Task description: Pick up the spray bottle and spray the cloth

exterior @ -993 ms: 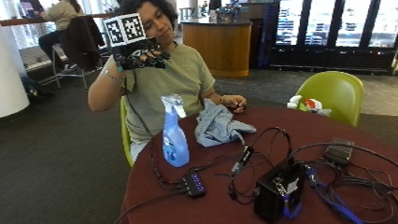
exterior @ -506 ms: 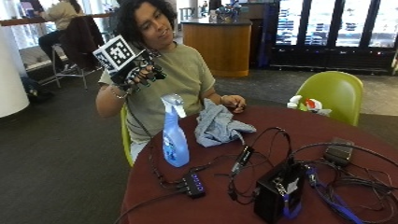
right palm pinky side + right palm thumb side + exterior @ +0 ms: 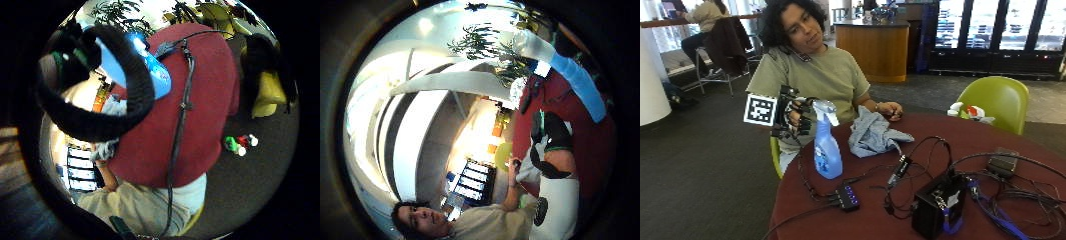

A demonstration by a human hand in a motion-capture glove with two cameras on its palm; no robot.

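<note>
The spray bottle (image 3: 827, 150) stands upright near the edge of the round red table (image 3: 1039, 150), on the side where the person sits, and there is free floor past that edge. Just beside the bottle, toward the middle of the table, lies the crumpled blue-grey cloth (image 3: 873, 134), apart from it. The person's bare hand (image 3: 889, 109) rests on the table behind the cloth. Further in, the table carries a black box (image 3: 936, 210), a small hub with lit ports (image 3: 846, 197) and many black cables (image 3: 906, 165) (they take up most of the near half). A green chair (image 3: 996, 100) stands at the far side, and dark carpet covers the room around it.

The gloved right hand (image 3: 794, 116) is raised beside the bottle's white spray head, at the same height and very close to it. Its fingers are loosely bent and hold nothing; whether they already touch the head cannot be told.
</note>
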